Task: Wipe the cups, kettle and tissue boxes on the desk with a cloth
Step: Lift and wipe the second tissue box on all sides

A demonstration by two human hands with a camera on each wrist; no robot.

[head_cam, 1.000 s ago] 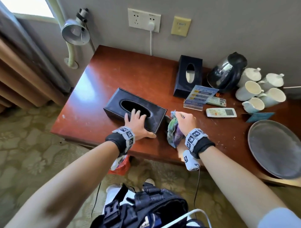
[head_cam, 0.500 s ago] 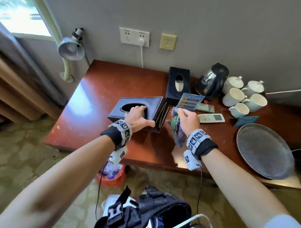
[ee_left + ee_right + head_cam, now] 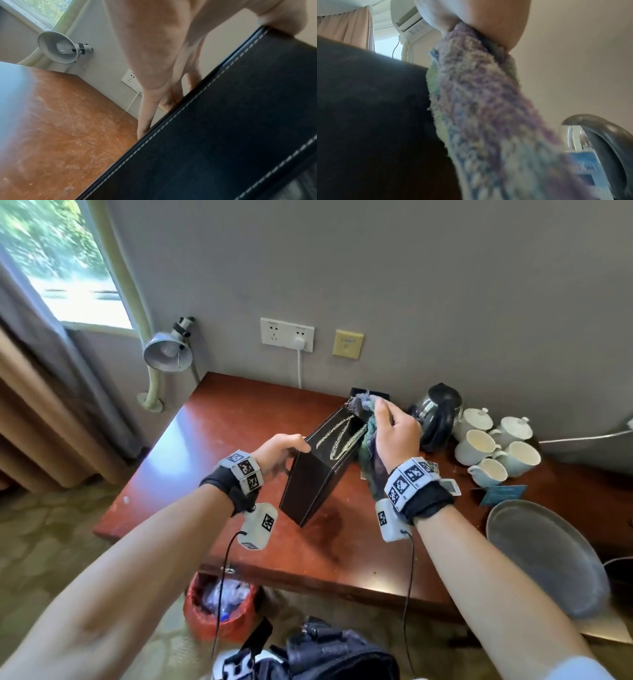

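Bright window [image 3: 65, 265] daylight, sheen on the desk [image 3: 202, 436], wrist views blurred, edges warped.

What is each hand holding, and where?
Left hand grips the tissue box at its upper left edge; right hand holds the bunched cloth against it.

Your left hand [image 3: 279, 451] reaches forward with the forearm bare and a marker band at the wrist; its thumb lies on the near top edge of what it grips, and the fingers [image 3: 150, 81] run straight down the far side. Your right hand [image 3: 397, 436] sits higher and further forward, back toward you, fingers curled into a pinch at the top, wrist banded likewise. Both arms come in from below, angled toward each other.
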